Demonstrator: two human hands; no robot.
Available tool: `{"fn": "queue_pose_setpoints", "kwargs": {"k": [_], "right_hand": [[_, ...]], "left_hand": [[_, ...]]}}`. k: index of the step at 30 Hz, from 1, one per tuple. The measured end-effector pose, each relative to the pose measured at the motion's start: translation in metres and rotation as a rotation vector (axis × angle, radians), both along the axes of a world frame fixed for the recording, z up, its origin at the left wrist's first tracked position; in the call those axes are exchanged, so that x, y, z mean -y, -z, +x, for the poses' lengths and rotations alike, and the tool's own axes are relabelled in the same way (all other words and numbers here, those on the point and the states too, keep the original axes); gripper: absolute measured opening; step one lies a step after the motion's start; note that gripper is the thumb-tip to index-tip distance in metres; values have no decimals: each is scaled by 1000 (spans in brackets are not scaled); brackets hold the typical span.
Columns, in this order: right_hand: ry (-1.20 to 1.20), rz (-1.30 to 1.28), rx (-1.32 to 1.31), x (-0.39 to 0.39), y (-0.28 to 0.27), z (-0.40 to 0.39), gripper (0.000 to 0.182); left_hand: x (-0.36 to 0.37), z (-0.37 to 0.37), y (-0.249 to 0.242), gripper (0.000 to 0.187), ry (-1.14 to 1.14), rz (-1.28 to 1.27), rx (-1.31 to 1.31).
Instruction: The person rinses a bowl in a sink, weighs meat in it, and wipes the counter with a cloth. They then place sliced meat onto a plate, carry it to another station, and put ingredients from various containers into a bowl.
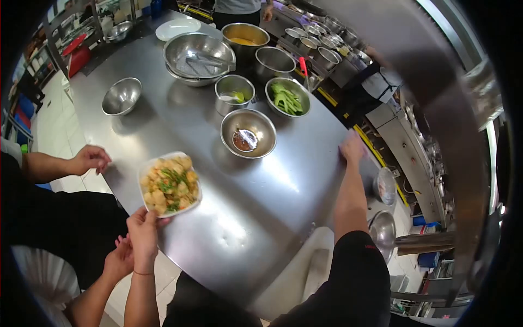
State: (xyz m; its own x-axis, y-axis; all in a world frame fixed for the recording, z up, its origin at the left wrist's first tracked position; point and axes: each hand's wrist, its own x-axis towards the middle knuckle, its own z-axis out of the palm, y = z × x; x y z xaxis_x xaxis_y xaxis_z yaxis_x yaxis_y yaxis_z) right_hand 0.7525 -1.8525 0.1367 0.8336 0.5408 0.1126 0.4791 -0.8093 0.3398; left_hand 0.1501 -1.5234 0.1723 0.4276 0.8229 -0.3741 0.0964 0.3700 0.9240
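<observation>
Down at the near-left edge of the stainless steel table (261,191), the left hand (144,231) closes on the rim of a white plate of fried food with green garnish (170,184), thumb over the near edge and fingers tucked beneath, so the plate sits partly over the table edge. Across the table, the right hand (352,147) lies open and flat, palm down on the far-right edge of the steel, holding nothing. Just beyond the plate stands a steel bowl with reddish sauce (248,133), and farther back a bowl of green vegetables (287,98). Another person's hand (90,159) rests at the table's left edge, and a further hand (120,259) sits just beside the left wrist.
</observation>
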Motion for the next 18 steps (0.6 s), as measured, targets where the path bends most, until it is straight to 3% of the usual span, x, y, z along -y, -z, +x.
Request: {"fn": "queue_pose_setpoints", "kwargs": {"k": [2,5,6,7,9,10,11,13,14,17,18], "right_hand": [[-312,466,-81,-45,20,-18,47],[-569,424,-216,-85,-22,-165,47],[-432,292,-314,-94,-49,-222,54],[-460,349,-463,-83,-40,-255,59],[-503,389,-653,-71,-39,-308,64],[-520,373,-712,-62,-45,-340,65],[-477,375,-739,-55,-55,-356,65],[-833,673,-789,-57,-75,-345,53],[-702,719,-491,-45,-53,-323,45],[-59,670,-560,-26,-69,-258,42],[53,431,-340,-24,-58,-248,44]], "left_hand": [[-11,4,4,26,-11,44,0],[-1,10,17,25,-258,-122,309],[12,15,20,24,-326,-208,363],[31,21,22,27,-366,-286,364],[64,57,3,26,-194,-337,314],[67,79,11,25,-10,-154,259],[63,109,3,27,35,-29,274],[37,165,-12,40,27,9,220],[20,190,-10,36,10,-24,185],[-5,224,8,28,114,-171,149],[-10,230,8,23,192,-264,192]]}}
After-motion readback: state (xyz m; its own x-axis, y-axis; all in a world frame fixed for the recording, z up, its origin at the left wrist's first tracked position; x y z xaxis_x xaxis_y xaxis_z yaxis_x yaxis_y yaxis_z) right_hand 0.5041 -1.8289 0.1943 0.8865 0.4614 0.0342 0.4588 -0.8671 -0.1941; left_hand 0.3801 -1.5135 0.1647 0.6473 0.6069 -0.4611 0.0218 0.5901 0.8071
